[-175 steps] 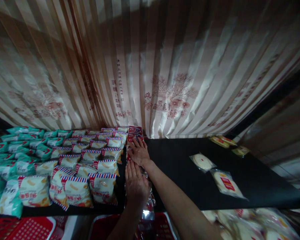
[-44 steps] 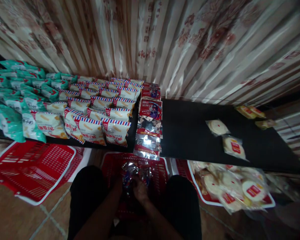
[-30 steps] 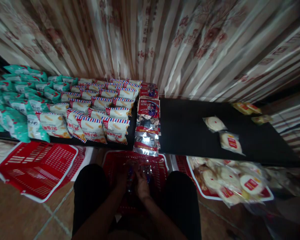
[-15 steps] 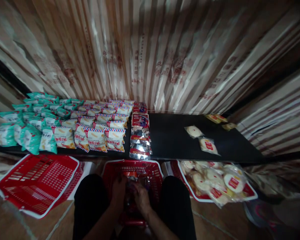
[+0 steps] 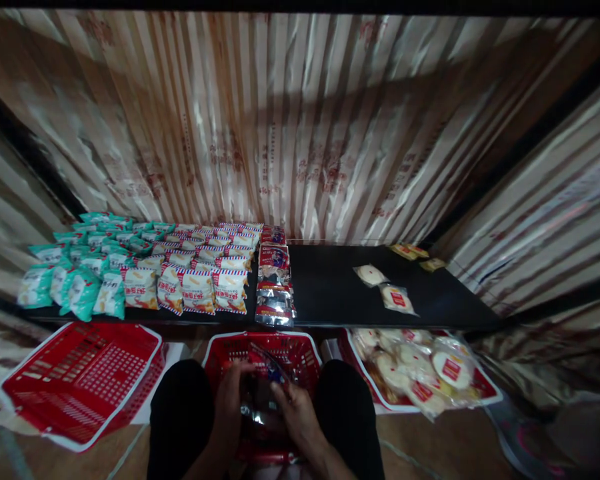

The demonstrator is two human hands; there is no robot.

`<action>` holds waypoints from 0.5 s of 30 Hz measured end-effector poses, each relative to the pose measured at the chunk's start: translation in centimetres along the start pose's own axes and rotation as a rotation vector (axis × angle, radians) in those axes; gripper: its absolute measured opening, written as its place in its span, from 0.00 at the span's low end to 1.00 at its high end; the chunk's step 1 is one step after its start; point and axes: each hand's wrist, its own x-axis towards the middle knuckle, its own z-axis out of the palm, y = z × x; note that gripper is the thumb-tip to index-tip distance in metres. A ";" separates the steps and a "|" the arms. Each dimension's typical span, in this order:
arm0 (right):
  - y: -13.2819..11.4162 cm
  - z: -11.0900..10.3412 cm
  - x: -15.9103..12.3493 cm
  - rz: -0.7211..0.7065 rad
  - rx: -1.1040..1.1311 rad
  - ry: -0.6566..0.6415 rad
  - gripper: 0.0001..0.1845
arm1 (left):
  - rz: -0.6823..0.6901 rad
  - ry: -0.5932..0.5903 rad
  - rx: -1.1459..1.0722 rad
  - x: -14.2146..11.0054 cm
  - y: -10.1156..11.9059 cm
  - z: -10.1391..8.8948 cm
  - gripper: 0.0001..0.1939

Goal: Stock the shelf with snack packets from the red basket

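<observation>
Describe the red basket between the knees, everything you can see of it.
The red basket looks like plastic, with slotted walls and a white rim. It sits upright, mouth up, between the dark-clad knees, below the front edge of the black shelf. Shiny packets show within its outline, and the left hand and right hand hide much of its inside. Whether the legs touch it is unclear.

Bottom centre now: the left hand [image 5: 231,390] is blurred, shadow swallowing its fingertips, and the foil packet [image 5: 275,371] at the right hand [image 5: 300,408] is a smear, its print unreadable! Both forearms [image 5: 326,455] and the black-trousered legs [image 5: 349,413] run off the bottom edge. Up top, the frame slices a black bar [image 5: 300,6]. Lower right, a grey-and-pink shape [image 5: 527,443] is too murky to name.
</observation>
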 end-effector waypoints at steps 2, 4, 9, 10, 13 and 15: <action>-0.4 -0.3 -0.1 0.010 0.035 0.028 0.29 | 0.071 -0.024 0.025 -0.2 0.1 0.3 0.29; -1.0 -0.6 0.0 0.021 0.066 0.047 0.31 | 0.114 -0.018 0.033 -0.3 0.1 0.7 0.27; -2.4 -1.4 0.4 0.034 0.128 0.083 0.32 | 0.077 -0.088 0.008 -0.1 -0.4 2.1 0.24; -2.5 -1.5 0.5 0.034 0.124 0.089 0.32 | 0.068 -0.112 0.001 -0.1 -0.5 2.3 0.23; -2.6 -2.0 0.7 0.031 0.112 0.121 0.33 | 0.051 -0.160 -0.026 0.0 -0.6 2.9 0.20; -2.8 -2.3 0.8 0.036 0.118 0.141 0.32 | 0.056 -0.175 -0.019 -0.1 -0.2 3.1 0.18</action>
